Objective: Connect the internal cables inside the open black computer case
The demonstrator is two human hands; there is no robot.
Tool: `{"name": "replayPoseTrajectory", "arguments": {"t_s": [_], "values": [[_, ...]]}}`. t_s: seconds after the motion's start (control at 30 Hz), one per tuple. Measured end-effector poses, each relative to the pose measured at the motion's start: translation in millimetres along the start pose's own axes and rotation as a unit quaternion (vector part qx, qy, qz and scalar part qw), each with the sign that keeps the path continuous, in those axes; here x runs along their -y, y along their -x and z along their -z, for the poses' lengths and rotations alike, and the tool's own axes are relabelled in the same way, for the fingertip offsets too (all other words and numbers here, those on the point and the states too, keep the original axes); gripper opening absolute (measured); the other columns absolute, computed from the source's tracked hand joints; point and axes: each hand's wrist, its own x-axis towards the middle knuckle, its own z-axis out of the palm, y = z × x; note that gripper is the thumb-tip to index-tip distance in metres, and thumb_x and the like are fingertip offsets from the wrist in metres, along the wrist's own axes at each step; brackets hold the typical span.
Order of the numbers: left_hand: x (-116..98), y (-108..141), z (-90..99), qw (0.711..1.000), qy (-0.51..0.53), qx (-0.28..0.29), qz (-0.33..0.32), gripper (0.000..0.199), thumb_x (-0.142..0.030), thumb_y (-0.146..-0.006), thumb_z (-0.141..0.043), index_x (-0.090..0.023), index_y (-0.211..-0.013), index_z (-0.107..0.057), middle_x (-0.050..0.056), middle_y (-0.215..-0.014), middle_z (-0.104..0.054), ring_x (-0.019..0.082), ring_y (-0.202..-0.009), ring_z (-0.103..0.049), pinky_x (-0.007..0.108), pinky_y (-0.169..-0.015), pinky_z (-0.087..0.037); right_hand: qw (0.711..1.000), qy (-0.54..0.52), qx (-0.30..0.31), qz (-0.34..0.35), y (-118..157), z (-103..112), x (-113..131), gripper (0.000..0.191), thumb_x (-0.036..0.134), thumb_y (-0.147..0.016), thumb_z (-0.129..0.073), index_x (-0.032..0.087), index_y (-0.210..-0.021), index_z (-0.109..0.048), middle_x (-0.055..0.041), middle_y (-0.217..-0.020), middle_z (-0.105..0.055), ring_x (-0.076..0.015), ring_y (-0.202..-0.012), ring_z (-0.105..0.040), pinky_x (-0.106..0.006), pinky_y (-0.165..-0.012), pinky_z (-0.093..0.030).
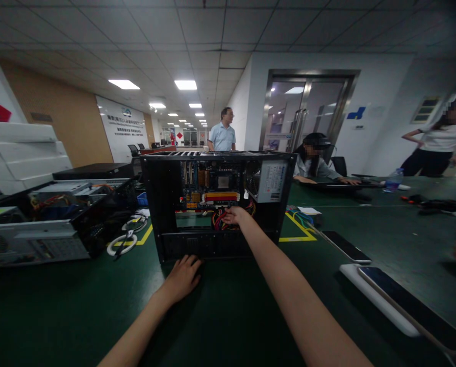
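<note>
Lying at left edge: opened computer (55, 244), open side up on green table (220, 321).
White cable (124, 246): coiled, left of centre.
Left hand (182, 279): lower centre-left, palm down on table by case's bottom edge, fingers slightly apart, grip empty.
Black case (201, 247): frame centre, upright, open side facing camera.
Right hand (233, 216): centre, inside case at coloured wires (217, 220); can't tell if fingers pinch any.
Phone (346, 247): right of centre, flat.

Lit panels (185, 85) glow in the grey tiled ceiling (155, 23) at upper centre; a tan wall (65, 117) stands at left, metal-framed glass doors (323, 104) upper right.
</note>
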Motion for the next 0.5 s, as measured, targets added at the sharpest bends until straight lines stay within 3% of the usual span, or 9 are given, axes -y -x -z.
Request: {"name": "replayPoseTrajectory", "arguments": {"t_s": [0.5], "values": [[-0.8, 0.0, 1.8, 1.000, 0.002, 0.006, 0.005, 0.037, -0.026, -0.077, -0.038, -0.026, -0.114, -0.038, 0.005, -0.114, -0.041, 0.022, -0.106, -0.036, 0.039, -0.087, -0.030, 0.999, 0.021, 0.019, 0.019, 1.0, 2.2, -2.2, 0.008, 0.016, -0.081, -0.038, 0.016, -0.073, -0.039, -0.0048, -0.081, -0.047, -0.0136, -0.077, -0.052, -0.033, -0.063, -0.047]]}}
